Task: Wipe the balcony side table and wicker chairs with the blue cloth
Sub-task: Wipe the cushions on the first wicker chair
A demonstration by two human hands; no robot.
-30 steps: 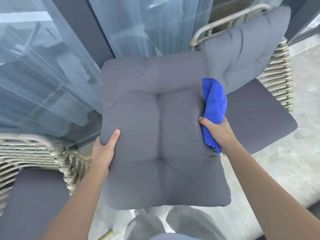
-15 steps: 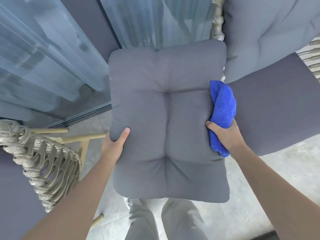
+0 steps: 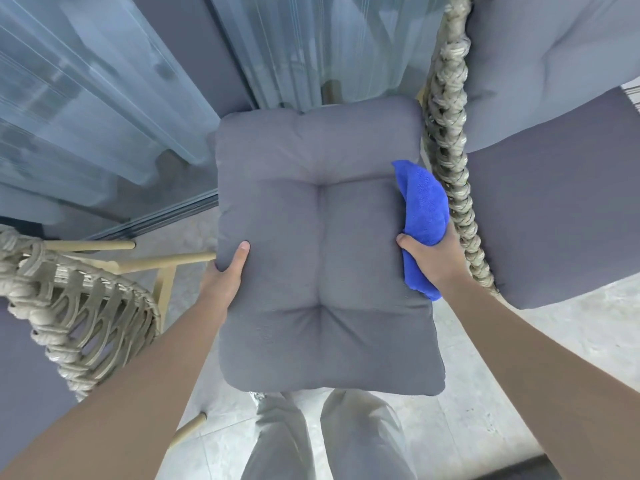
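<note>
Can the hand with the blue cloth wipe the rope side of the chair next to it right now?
Probably not yet. The right hand grips both the blue cloth and the grey cushion. The chair's woven side is right beside it, but the cushion must go down first.

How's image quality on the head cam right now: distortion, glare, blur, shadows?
Head view: strong wide-angle bending, the woven chair edge and window frames bow outward. Light is soft and even, with no hard shadows on the grey cushion. The glass shows hazy reflections, not blown-out glare. The blue cloth, left hand and right hand look sharp; no motion blur is evident.
</note>
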